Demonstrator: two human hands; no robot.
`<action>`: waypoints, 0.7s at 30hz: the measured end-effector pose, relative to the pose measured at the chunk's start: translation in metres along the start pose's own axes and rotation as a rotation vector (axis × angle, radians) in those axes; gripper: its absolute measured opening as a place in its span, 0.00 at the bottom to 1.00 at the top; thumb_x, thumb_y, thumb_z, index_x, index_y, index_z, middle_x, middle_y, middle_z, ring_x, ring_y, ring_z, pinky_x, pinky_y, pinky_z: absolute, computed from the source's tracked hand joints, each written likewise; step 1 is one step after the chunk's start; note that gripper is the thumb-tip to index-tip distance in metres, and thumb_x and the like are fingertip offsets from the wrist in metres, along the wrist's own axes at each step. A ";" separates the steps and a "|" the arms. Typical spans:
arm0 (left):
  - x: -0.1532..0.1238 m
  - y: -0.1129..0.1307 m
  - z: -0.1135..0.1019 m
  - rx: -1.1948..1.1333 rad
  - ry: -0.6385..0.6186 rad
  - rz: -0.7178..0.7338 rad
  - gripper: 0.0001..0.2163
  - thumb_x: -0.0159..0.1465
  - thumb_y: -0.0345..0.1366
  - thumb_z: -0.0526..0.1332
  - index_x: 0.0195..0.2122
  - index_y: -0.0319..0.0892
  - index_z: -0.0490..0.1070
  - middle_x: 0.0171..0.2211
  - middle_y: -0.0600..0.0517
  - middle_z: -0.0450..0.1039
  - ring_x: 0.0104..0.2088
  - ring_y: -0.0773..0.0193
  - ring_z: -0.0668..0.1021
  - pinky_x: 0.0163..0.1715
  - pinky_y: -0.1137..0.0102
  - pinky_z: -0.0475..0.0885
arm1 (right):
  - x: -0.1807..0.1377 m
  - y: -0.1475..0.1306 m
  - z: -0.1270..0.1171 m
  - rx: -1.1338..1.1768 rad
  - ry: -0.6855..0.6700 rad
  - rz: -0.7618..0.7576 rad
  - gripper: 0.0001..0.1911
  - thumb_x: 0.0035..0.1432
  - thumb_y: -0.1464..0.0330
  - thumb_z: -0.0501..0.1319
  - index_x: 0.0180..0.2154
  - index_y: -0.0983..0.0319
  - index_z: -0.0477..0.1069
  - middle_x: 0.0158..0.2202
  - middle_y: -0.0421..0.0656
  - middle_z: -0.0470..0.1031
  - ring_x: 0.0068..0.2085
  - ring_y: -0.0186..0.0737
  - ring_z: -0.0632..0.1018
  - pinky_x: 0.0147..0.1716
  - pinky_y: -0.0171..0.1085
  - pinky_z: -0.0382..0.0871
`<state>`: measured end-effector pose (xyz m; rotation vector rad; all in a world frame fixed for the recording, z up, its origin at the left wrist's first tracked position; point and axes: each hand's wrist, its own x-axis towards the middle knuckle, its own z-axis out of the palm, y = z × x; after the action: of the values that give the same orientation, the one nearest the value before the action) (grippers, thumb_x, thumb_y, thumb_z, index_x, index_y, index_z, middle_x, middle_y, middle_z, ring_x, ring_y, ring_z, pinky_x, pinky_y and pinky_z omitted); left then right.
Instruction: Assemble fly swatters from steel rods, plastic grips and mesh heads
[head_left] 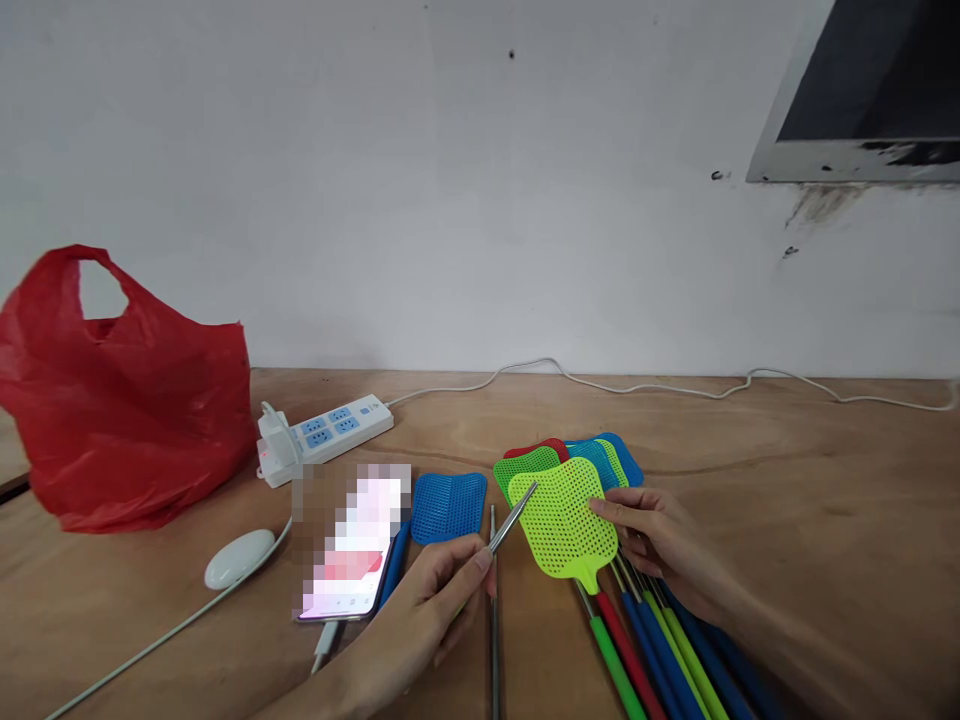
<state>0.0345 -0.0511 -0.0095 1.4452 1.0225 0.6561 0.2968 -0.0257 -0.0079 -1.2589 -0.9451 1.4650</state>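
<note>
My left hand [442, 600] is closed around a slim pointed metal rod [514, 518], its tip slanting up and right in front of a yellow-green fly swatter head [564, 515]. Whether the tip touches the mesh I cannot tell. My right hand [660, 540] pinches that head's right edge, thumb on the front, other fingers partly hidden behind. Under it lies a fan of fly swatters with green [517, 465], red and blue [626, 460] heads, their coloured handles [660, 650] running toward me. Another metal rod [495, 640] lies on the table beside my left hand.
Left of the rod are a blue swatter head [448, 505] and a lit phone [356, 560] with a cable plugged in. A white power strip [352, 425], a white mouse-shaped object [240, 558] and a red plastic bag [135, 400] stand farther left. A cord [637, 387] runs along the wall.
</note>
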 end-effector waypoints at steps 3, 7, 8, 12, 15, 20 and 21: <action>0.000 -0.001 0.001 -0.008 0.010 0.008 0.22 0.68 0.58 0.52 0.33 0.43 0.66 0.17 0.64 0.52 0.16 0.72 0.56 0.13 0.77 0.51 | -0.005 -0.003 0.002 -0.029 -0.101 -0.028 0.21 0.42 0.54 0.76 0.25 0.64 0.75 0.16 0.33 0.61 0.17 0.24 0.55 0.11 0.26 0.47; 0.000 -0.003 0.001 -0.012 0.027 0.017 0.22 0.68 0.58 0.53 0.32 0.42 0.66 0.18 0.64 0.52 0.15 0.73 0.56 0.13 0.77 0.51 | -0.013 -0.009 0.006 -0.083 -0.268 -0.048 0.25 0.50 0.55 0.72 0.48 0.58 0.78 0.38 0.44 0.77 0.24 0.29 0.69 0.14 0.26 0.60; 0.000 -0.004 0.001 -0.014 0.029 0.017 0.23 0.67 0.59 0.53 0.32 0.42 0.67 0.18 0.63 0.53 0.15 0.73 0.56 0.13 0.77 0.51 | -0.013 -0.009 0.006 -0.094 -0.276 -0.052 0.26 0.52 0.55 0.71 0.51 0.57 0.76 0.41 0.45 0.78 0.24 0.29 0.70 0.14 0.27 0.61; 0.000 -0.005 0.000 -0.009 0.008 0.004 0.22 0.68 0.58 0.53 0.33 0.42 0.67 0.17 0.64 0.52 0.15 0.72 0.56 0.13 0.76 0.50 | -0.008 -0.005 0.004 -0.154 -0.287 -0.117 0.20 0.57 0.55 0.67 0.46 0.61 0.78 0.33 0.43 0.79 0.21 0.27 0.66 0.14 0.26 0.59; -0.001 -0.004 0.000 0.017 -0.023 -0.034 0.23 0.66 0.59 0.54 0.33 0.42 0.69 0.16 0.64 0.51 0.15 0.72 0.56 0.14 0.75 0.49 | -0.006 0.000 0.003 -0.199 -0.302 -0.198 0.19 0.58 0.54 0.65 0.43 0.61 0.77 0.31 0.43 0.80 0.19 0.27 0.67 0.14 0.27 0.59; -0.004 -0.003 0.001 0.094 -0.070 -0.064 0.24 0.64 0.61 0.56 0.37 0.42 0.71 0.22 0.61 0.56 0.20 0.70 0.60 0.18 0.74 0.54 | -0.018 0.003 0.009 -0.332 -0.366 -0.311 0.22 0.61 0.53 0.62 0.52 0.57 0.75 0.38 0.46 0.81 0.22 0.31 0.72 0.18 0.30 0.62; -0.005 -0.003 0.001 0.140 -0.060 -0.055 0.24 0.64 0.60 0.56 0.38 0.42 0.72 0.24 0.60 0.58 0.23 0.68 0.62 0.21 0.74 0.57 | -0.021 0.003 0.011 -0.367 -0.373 -0.319 0.22 0.61 0.53 0.61 0.52 0.56 0.76 0.33 0.44 0.80 0.22 0.31 0.72 0.18 0.30 0.61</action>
<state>0.0321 -0.0562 -0.0114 1.5432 1.0743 0.5072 0.2861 -0.0465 -0.0041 -1.0351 -1.6447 1.3290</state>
